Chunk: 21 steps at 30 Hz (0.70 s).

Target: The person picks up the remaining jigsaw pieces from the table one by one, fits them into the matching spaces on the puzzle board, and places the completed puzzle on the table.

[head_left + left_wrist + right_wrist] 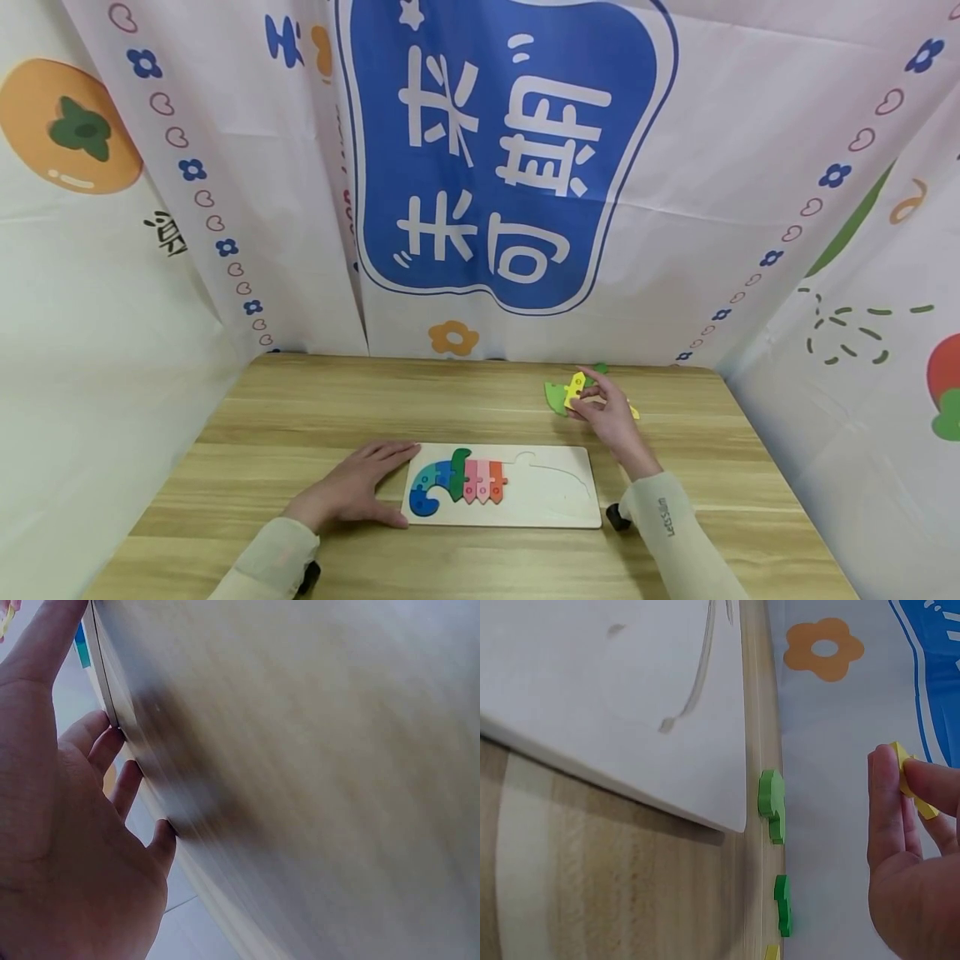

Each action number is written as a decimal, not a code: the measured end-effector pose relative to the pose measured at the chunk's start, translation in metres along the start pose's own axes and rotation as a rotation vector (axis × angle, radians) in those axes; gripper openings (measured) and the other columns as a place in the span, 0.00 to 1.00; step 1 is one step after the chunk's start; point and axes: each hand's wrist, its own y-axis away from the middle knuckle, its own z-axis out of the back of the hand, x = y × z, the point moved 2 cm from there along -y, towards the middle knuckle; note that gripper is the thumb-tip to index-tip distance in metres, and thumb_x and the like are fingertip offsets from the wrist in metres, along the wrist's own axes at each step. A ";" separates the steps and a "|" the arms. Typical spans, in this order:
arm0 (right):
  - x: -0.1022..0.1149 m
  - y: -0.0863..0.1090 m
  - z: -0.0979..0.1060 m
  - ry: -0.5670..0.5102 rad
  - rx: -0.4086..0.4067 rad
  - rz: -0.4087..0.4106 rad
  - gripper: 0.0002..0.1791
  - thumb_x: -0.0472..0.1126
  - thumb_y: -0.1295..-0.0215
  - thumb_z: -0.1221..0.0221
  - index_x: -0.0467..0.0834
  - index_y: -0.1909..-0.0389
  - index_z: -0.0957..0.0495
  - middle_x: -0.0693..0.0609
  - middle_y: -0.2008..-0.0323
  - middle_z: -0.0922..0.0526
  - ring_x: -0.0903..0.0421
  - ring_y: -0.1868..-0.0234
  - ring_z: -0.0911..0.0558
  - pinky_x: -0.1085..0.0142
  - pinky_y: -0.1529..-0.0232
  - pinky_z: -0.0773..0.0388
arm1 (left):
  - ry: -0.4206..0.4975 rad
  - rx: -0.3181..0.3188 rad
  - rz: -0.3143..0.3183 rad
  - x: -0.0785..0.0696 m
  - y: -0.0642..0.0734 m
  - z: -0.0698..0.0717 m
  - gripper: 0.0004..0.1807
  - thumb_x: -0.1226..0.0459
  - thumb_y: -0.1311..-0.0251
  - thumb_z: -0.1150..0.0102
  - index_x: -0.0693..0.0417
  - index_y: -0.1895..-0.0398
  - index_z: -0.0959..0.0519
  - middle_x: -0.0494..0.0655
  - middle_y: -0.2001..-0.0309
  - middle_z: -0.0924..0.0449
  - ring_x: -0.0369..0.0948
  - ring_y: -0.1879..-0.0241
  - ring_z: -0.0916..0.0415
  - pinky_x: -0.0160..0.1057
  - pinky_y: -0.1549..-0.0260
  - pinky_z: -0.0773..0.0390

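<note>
A pale wooden puzzle board (555, 500) lies on the table, its left part filled with blue, green, pink and orange pieces (496, 483). The right part is a bare outlined recess. My left hand (352, 487) rests at the board's left end, fingers near the upper corner and thumb at the lower one. Beyond the board's upper right corner, my right hand (611, 417) pinches a yellow puzzle piece (575, 388) between thumb and fingers. In the right wrist view this yellow piece (904, 769) is seen edge-on, raised off the table.
Around the right hand lie loose pieces: a light green one (556, 398), a darker green one (601, 368) and a yellow one (634, 412), partly hidden. A printed cloth (300, 250) hangs behind the wood-grain table (337, 400) and along both sides.
</note>
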 end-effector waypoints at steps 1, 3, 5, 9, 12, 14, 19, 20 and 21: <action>0.000 0.000 0.000 -0.002 0.000 -0.003 0.40 0.21 0.32 0.40 0.48 0.22 0.36 0.40 0.51 0.29 0.53 0.61 0.15 0.58 0.49 0.14 | 0.000 0.001 0.001 0.000 0.000 0.000 0.62 0.26 0.55 0.31 0.39 0.18 0.41 0.43 0.21 0.39 0.55 0.23 0.43 0.68 0.29 0.40; -0.001 0.000 0.000 -0.006 0.003 -0.007 0.40 0.21 0.32 0.41 0.47 0.22 0.37 0.40 0.51 0.29 0.55 0.61 0.15 0.60 0.50 0.13 | -0.001 0.002 0.001 0.000 0.000 0.000 0.62 0.26 0.55 0.31 0.39 0.18 0.41 0.42 0.21 0.39 0.55 0.23 0.43 0.68 0.29 0.40; -0.002 0.000 -0.001 -0.017 0.003 -0.016 0.40 0.22 0.31 0.41 0.47 0.21 0.37 0.41 0.52 0.28 0.56 0.62 0.15 0.62 0.50 0.13 | -0.002 0.002 0.001 0.000 0.000 -0.001 0.62 0.26 0.55 0.31 0.38 0.18 0.41 0.42 0.21 0.40 0.55 0.23 0.43 0.68 0.29 0.40; -0.001 0.000 -0.002 -0.038 0.001 -0.034 0.39 0.23 0.31 0.40 0.46 0.21 0.38 0.44 0.54 0.27 0.58 0.62 0.15 0.63 0.51 0.13 | -0.001 0.002 0.000 0.000 0.000 0.000 0.62 0.26 0.55 0.31 0.39 0.18 0.41 0.42 0.21 0.39 0.55 0.23 0.43 0.68 0.29 0.40; -0.001 0.001 -0.003 -0.044 0.003 -0.039 0.40 0.24 0.31 0.39 0.46 0.21 0.38 0.46 0.54 0.27 0.58 0.62 0.15 0.62 0.50 0.14 | 0.003 0.003 0.003 0.000 0.000 0.000 0.61 0.27 0.55 0.30 0.39 0.18 0.40 0.43 0.21 0.39 0.56 0.23 0.43 0.68 0.29 0.40; 0.000 0.001 -0.003 -0.045 0.006 -0.040 0.39 0.24 0.31 0.39 0.46 0.21 0.38 0.46 0.54 0.27 0.57 0.62 0.15 0.62 0.49 0.14 | 0.005 0.005 0.007 -0.001 0.000 0.001 0.61 0.27 0.55 0.30 0.39 0.18 0.40 0.44 0.21 0.39 0.56 0.23 0.43 0.69 0.29 0.40; 0.001 0.000 -0.004 -0.050 0.020 -0.037 0.38 0.24 0.30 0.40 0.46 0.22 0.37 0.45 0.53 0.27 0.57 0.60 0.15 0.62 0.48 0.14 | 0.009 0.007 0.015 -0.002 0.000 0.002 0.60 0.28 0.54 0.30 0.39 0.18 0.40 0.44 0.21 0.39 0.56 0.23 0.43 0.69 0.29 0.41; 0.001 0.000 -0.004 -0.052 0.022 -0.037 0.38 0.24 0.30 0.40 0.46 0.22 0.37 0.45 0.53 0.27 0.57 0.60 0.15 0.62 0.48 0.14 | 0.009 0.008 0.016 -0.002 -0.001 0.002 0.60 0.28 0.54 0.30 0.39 0.18 0.40 0.44 0.21 0.39 0.56 0.23 0.43 0.69 0.29 0.41; 0.001 0.000 -0.004 -0.052 0.026 -0.037 0.38 0.24 0.30 0.40 0.45 0.21 0.38 0.45 0.53 0.27 0.57 0.60 0.15 0.62 0.48 0.14 | 0.010 0.009 0.017 -0.001 0.000 0.001 0.60 0.28 0.54 0.30 0.39 0.18 0.40 0.44 0.21 0.39 0.56 0.23 0.43 0.69 0.29 0.41</action>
